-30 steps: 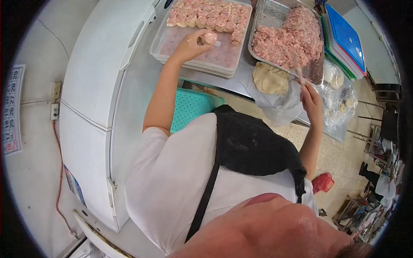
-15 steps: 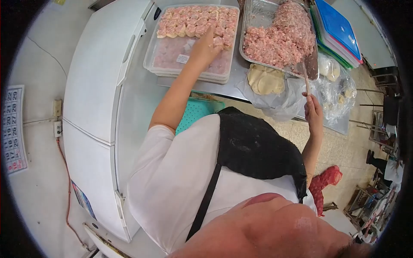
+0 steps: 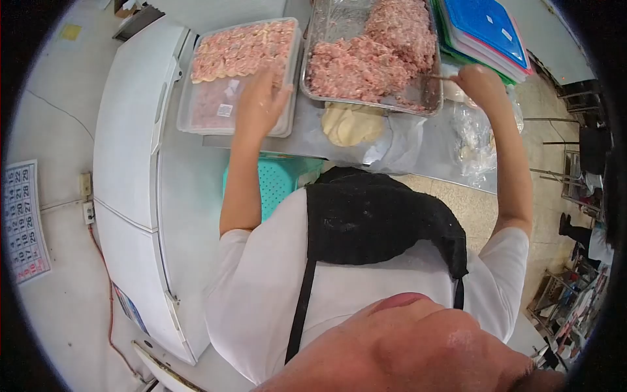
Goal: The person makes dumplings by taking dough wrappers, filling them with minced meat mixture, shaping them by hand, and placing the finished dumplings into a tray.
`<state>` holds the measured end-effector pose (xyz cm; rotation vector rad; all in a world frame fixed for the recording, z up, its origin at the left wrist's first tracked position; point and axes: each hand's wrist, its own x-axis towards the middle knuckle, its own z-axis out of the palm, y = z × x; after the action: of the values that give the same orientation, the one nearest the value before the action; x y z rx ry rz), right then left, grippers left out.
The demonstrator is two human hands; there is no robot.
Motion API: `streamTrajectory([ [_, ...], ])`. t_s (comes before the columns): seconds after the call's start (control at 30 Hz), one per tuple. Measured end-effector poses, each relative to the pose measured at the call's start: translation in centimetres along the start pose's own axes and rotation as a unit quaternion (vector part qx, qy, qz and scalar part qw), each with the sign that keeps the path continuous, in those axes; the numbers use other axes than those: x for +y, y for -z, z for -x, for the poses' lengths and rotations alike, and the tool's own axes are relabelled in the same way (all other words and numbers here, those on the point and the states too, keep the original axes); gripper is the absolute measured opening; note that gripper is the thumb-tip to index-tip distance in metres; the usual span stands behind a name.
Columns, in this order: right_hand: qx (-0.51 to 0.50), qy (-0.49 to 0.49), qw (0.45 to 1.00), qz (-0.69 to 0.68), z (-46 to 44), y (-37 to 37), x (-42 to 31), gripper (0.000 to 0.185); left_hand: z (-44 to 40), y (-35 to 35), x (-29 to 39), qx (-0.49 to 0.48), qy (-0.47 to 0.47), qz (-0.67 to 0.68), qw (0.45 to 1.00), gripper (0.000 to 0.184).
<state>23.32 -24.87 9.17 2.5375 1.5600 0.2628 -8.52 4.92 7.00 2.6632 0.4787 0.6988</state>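
Observation:
My left hand (image 3: pixel 259 104) is over the near right part of a clear plastic tray (image 3: pixel 186 117), its thumb apart from the fingers and nothing visible in it. Rows of open-topped meat dumplings (image 3: pixel 241 49) fill the tray's far part; my fingers hide some of them. My right hand (image 3: pixel 480 81) is closed round a thin stick-like handle (image 3: pixel 434 77), held nearly level at the right rim of a metal pan (image 3: pixel 366 101). The handle's working end is at the ground meat (image 3: pixel 398 46) and cannot be made out. Round dough wrappers (image 3: pixel 353 124) are stacked in front of the pan.
Coloured plastic lids (image 3: pixel 486 29) are stacked right of the pan. A clear plastic bag (image 3: pixel 473 140) lies on the metal table (image 3: pixel 304 134). A teal perforated basket (image 3: pixel 274 183) is below the table edge, and a white refrigerator (image 3: pixel 134 130) stands at left.
My left hand has drawn back from the dumplings towards me. My right hand has lifted up and outward, and the handle has swung from upright to nearly level. The whole view has shifted.

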Motion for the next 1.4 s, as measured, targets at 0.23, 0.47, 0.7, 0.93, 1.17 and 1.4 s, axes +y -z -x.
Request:
streamTrajectory([
  [0.23,0.073,0.147,0.983,-0.083,-0.3,-7.0,-4.6,0.019,3.2,-12.2,6.9,-0.151,-0.039,0.171,0.973,0.034],
  [0.47,0.016,0.143,0.987,-0.071,-0.6,-1.7,-1.3,0.016,5.9,-18.4,6.6,-0.144,-0.057,0.108,0.982,0.028],
  [0.7,0.012,0.226,0.973,-0.054,1.0,-5.2,-3.7,0.017,5.6,-17.8,7.1,-0.120,0.007,0.122,0.985,0.027],
  [0.93,-0.010,0.196,0.979,-0.055,-0.5,-6.0,-3.3,0.013,5.7,-18.1,5.5,-0.123,0.028,0.184,0.975,0.020],
  [1.17,-0.043,0.059,0.945,-0.317,1.7,-6.3,-5.3,0.026,4.0,-13.2,6.1,-0.143,0.179,0.419,0.878,0.018],
  [1.4,0.096,0.061,0.963,-0.242,-3.8,-1.8,-8.6,0.024,2.9,-12.7,3.4,-0.069,0.383,0.752,0.532,0.021],
])
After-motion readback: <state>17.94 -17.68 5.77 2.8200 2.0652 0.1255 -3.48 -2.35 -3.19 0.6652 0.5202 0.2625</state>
